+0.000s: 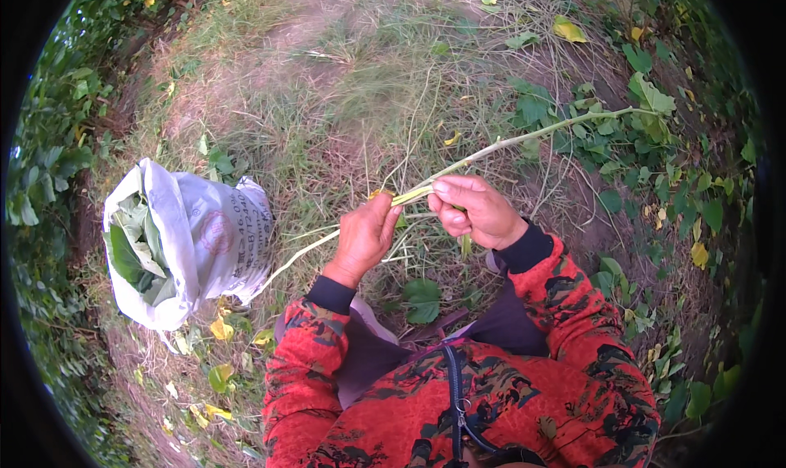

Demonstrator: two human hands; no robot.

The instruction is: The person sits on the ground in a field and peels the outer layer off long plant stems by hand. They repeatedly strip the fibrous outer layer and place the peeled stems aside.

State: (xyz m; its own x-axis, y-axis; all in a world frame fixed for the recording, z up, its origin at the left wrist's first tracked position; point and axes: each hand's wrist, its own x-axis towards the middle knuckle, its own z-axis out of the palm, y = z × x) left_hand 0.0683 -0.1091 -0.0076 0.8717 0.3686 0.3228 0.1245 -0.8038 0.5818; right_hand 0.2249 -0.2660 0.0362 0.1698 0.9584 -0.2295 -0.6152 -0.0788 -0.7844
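Observation:
A long, pale green stem [528, 137] crosses in front of me, slanting from the lower left up to the right. A leaf [654, 99] shows at its far right end. My left hand [366, 231] is closed around the stem near its middle, thumb on top. Just to the right, my right hand [476, 210] pinches a thin yellow-green strip [417, 195], which looks like bark, lying along the stem. A loose green end [465, 245] hangs below the right hand's fingers. Parts of the stem and strip are hidden by my fingers.
A white woven sack [212, 234], bearing print, lies to the left with green leaves [138, 247] in its mouth. Dry grass and fallen yellow leaves [220, 330] cover the ground. Leafy plants line the left [52, 179] and right [694, 185]. A broad green leaf [422, 300] lies between my legs.

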